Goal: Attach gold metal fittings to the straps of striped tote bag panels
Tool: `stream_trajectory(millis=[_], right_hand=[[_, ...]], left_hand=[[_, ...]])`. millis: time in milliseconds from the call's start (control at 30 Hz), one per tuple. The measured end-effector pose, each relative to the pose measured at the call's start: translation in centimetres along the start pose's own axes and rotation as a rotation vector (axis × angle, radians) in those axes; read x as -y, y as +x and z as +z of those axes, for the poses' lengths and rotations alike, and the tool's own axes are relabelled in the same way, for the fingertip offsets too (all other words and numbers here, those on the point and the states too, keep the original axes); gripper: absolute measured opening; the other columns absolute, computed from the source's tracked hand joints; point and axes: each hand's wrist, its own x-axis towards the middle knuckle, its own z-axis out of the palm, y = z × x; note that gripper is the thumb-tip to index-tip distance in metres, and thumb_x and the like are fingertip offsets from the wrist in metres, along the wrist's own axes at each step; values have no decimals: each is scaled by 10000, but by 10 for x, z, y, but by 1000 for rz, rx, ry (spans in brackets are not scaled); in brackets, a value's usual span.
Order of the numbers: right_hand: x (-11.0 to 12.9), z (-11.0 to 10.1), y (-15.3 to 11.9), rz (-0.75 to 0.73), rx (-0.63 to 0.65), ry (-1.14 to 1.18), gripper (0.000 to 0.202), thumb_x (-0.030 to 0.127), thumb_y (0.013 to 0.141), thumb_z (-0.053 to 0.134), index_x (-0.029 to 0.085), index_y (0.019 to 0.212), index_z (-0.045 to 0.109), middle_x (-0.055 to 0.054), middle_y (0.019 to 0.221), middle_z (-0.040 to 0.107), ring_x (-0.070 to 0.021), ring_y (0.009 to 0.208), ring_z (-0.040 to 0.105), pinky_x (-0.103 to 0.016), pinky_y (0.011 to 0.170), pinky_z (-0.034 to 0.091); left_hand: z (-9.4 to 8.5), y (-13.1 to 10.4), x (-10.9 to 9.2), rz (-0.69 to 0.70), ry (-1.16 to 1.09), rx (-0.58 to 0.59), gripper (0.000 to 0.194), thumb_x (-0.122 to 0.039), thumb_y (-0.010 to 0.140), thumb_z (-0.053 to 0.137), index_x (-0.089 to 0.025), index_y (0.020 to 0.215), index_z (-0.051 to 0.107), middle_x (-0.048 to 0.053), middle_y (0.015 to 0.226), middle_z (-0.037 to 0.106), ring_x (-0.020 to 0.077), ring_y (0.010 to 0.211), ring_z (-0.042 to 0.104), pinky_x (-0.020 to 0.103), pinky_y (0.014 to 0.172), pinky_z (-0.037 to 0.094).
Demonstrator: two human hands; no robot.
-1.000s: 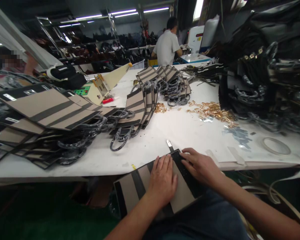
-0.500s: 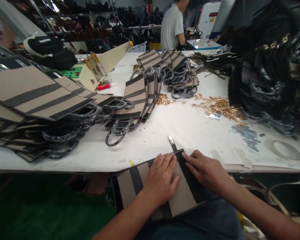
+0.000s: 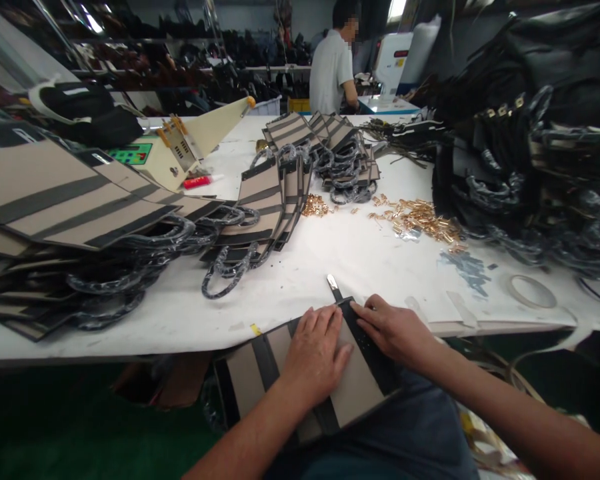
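Beige-and-black striped panel [image 3: 356,388] lies over the lap [image 3: 420,427], apparently steadied by an unclenched left hand [image 3: 314,353], while the right hand [image 3: 393,332] touches its black border [image 3: 379,367], grip unclear.

Panel [image 3: 357,383] on lap [image 3: 425,420], table [image 3: 305,273] ahead, stacks [image 3: 85,200] left

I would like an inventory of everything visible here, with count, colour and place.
Striped panel: 1, beige-black, front centre
Metal-tipped strap: 1, black, at its far edge
Stacked panels: many, beige-black, left and middle
Wrapped handles: many, dark, on stacks
Gold pieces: two heaps, gold, middle
Grey pieces: many, grey, right of middle
Ring: 1, whitish, right
Machine: 1, cream, left rear
Tube: 1, red, beside machine
Piled goods: uncountable, mostly black, right
Table: 1, white, central
Carton: 1, brown, under table
Rear shelves: uncountable, mostly dark, background
Coworker: 1, pale shirt, beyond table
Left hand: 1, bare, on panel
Right hand: 1, bare, on panel
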Motion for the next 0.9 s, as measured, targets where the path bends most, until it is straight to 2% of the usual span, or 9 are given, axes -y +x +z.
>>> stream_trajectory(millis=[167, 367, 467, 667, 800, 900], right_hand=[[3, -2, 1, 12, 14, -36, 463, 309, 1096, 470, 268, 1555, 513, -86, 1173, 651, -208, 800, 714, -306, 690, 496], [8, -6, 6, 17, -2, -43, 493, 287, 1071, 486, 275, 1564, 488, -96, 1194, 679, -215, 828, 724, -298, 690, 496], [9, -8, 6, 12, -18, -42, 509, 280, 1058, 469, 267, 1566, 493, -114, 1224, 695, -248, 799, 728, -333, 666, 518], [18, -18, 10, 36, -33, 31, 575, 187, 977, 497, 358, 1522, 567, -116, 1224, 744, -295, 886, 756, -359, 717, 576], [20, -23, 10, 22, -57, 77, 465, 239, 1005, 510, 327, 1443, 640, -106, 1129, 758, -255, 842, 755, -325, 708, 566], [2, -25, 9, 5, -105, 117, 358, 334, 1015, 588, 332, 1356, 697, -48, 1095, 758, -228, 875, 751, -293, 758, 555]], left_hand=[[6, -2, -1, 20, 52, -28, 638, -353, 1005, 610, -114, 1571, 437, 156, 1565, 536, 331, 1452, 479, 567, 1284, 336], [15, -1, 5, 67, 127, -152, 583, -295, 993, 592, -173, 1550, 469, 124, 1513, 588, 324, 1402, 533, 566, 1233, 407], [19, -1, 10, 93, 177, -204, 577, -295, 990, 588, -194, 1547, 480, 109, 1507, 600, 326, 1395, 541, 546, 1207, 436], [21, 1, 12, 128, 228, -237, 561, -296, 985, 592, -204, 1532, 509, 101, 1482, 623, 323, 1367, 565, 522, 1194, 445], [17, 2, 12, 151, 271, -241, 559, -299, 985, 595, -178, 1525, 515, 110, 1470, 633, 327, 1351, 574, 526, 1174, 467], [14, 1, 13, 138, 239, -227, 578, -302, 982, 594, -189, 1541, 500, 102, 1473, 634, 312, 1333, 590, 507, 1154, 495]])
